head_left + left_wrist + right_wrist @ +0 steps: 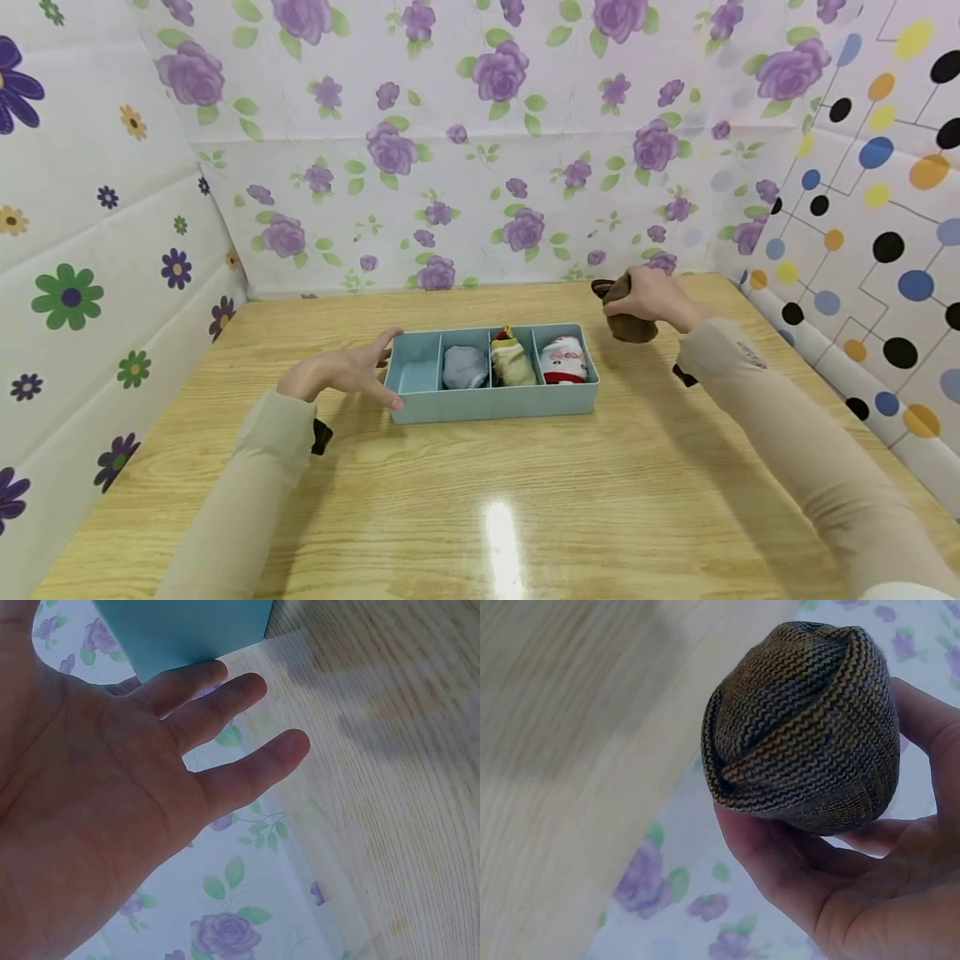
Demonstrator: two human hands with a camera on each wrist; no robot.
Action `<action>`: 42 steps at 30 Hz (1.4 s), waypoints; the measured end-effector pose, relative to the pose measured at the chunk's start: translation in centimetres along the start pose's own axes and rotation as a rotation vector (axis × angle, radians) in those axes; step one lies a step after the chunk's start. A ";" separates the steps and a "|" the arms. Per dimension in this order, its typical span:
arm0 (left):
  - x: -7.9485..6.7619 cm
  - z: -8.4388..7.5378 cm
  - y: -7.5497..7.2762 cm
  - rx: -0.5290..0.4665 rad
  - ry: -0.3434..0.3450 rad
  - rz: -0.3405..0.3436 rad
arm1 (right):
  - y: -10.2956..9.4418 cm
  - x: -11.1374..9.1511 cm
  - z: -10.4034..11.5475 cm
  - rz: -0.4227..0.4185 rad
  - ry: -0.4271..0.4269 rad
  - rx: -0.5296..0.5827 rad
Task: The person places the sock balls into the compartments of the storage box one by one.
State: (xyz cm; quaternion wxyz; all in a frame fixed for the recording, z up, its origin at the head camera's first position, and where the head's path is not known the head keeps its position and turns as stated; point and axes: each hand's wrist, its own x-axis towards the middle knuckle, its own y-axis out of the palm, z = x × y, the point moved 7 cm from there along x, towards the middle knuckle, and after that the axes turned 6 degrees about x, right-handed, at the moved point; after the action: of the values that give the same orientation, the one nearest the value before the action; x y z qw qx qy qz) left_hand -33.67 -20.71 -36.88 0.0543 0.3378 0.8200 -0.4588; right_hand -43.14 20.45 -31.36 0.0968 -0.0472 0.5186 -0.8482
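Note:
A light blue box (491,407) with several compartments in a row sits mid-table in the head view. From the left, its first compartment is bare; the others hold a grey rolled sock (465,367), a cream and yellow one (513,363), and a white and red one (564,360). My left hand (345,371) spreads around the box's left end, thumb by the front corner; in the left wrist view its fingers are extended beside the blue wall. Right of the box, my right hand (656,298) grips a brown knitted rolled sock (802,735) between thumb and fingers.
The wooden table (420,500) carries the box. A purple-flowered sheet (465,208) hangs behind the table's back edge. Patterned sheets flank it, flowered on the left (112,242) and dotted on the right (862,225).

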 end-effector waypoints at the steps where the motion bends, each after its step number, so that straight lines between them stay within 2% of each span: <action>1: 0.0 0.0 0.0 -0.001 -0.001 0.000 | 0.1 0.1 0.5 -0.001 -0.007 0.006; 5: 0.1 0.0 0.1 -0.010 0.006 0.006 | 0.5 0.3 2.3 0.002 -0.044 0.042; 12: 0.1 0.0 0.1 -0.005 0.018 0.006 | 1.0 1.0 5.8 -0.014 -0.089 0.000; 23: 0.1 0.2 0.1 0.001 0.007 -0.003 | 3.0 1.7 10.6 0.038 -0.142 0.071; 34: 0.1 0.6 0.2 -0.046 0.030 -0.022 | 4.8 2.2 15.4 0.055 -0.187 0.016; 42: 0.1 0.7 0.2 -0.029 0.026 -0.025 | 6.1 2.1 18.7 0.073 -0.229 0.049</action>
State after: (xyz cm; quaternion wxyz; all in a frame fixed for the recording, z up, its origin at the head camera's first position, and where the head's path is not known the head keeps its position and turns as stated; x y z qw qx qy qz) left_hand -33.78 -21.19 -37.46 0.0429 0.3327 0.8312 -0.4434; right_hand -41.13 1.04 -28.29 0.1876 -0.1225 0.4845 -0.8456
